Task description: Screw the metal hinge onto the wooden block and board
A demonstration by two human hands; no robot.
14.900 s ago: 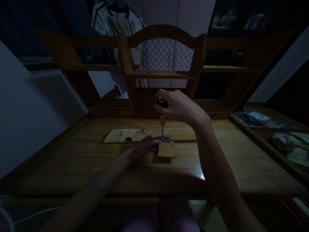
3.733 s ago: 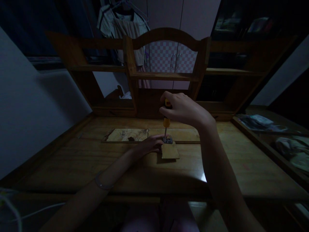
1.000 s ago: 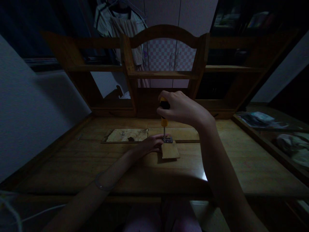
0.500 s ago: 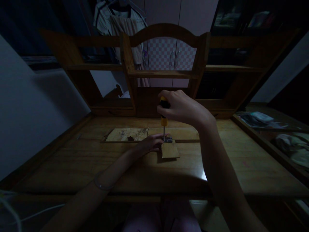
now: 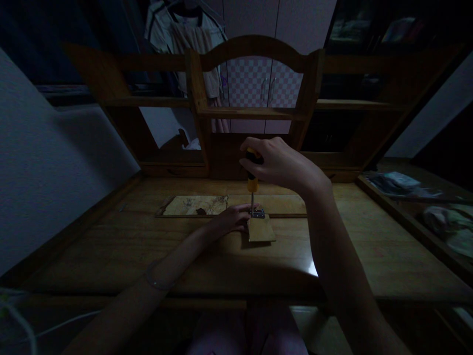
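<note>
My right hand is wrapped round the yellow and black handle of a screwdriver, which stands upright. Its shaft runs down to a metal hinge; the tip is too dark to make out. The hinge lies where a small square wooden board meets a long wooden plank. From the left, my left hand holds the hinge with its fingers, close to the shaft. Part of its fingertips is hidden. Worn, peeling patches mark the plank's left part.
The pieces lie on a wooden desk with a shelf unit along its back. Bags and cloth sit on shelves at the right. A white cable hangs at the lower left.
The fingers of my right hand have shifted slightly on the screwdriver handle. My left hand and the boards keep their places; the whole view has moved a little.
</note>
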